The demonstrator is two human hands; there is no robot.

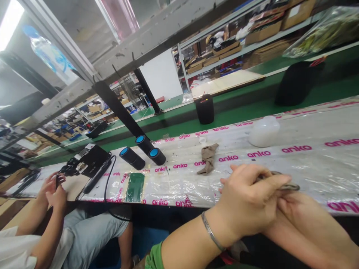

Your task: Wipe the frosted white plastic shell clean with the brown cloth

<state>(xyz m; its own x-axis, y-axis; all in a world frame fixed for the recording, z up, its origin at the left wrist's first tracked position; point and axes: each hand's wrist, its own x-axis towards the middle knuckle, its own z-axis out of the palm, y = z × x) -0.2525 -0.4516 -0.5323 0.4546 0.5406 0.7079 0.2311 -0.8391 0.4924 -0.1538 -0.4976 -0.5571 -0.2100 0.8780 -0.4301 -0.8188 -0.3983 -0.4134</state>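
Observation:
My left hand [248,196], with a silver bracelet at the wrist, lies across my right hand and grips a crumpled grey-brown cloth [293,186] against it. Under it, my right hand [290,207] is mostly covered; a few spread fingertips stick out on the left side. Both hands are over the front part of the plastic-covered bench [174,183]. Another brown cloth [208,158] lies crumpled on the plastic, left of my hands. Behind them sits a rounded translucent white object [264,131].
Three black cylinders with blue tops [157,156] stand left of centre. Farther left, a person's hands [54,190] hold a small dark part near a black device [94,160] with a cable. A black cup [205,109] stands behind; a metal beam [157,41] crosses overhead.

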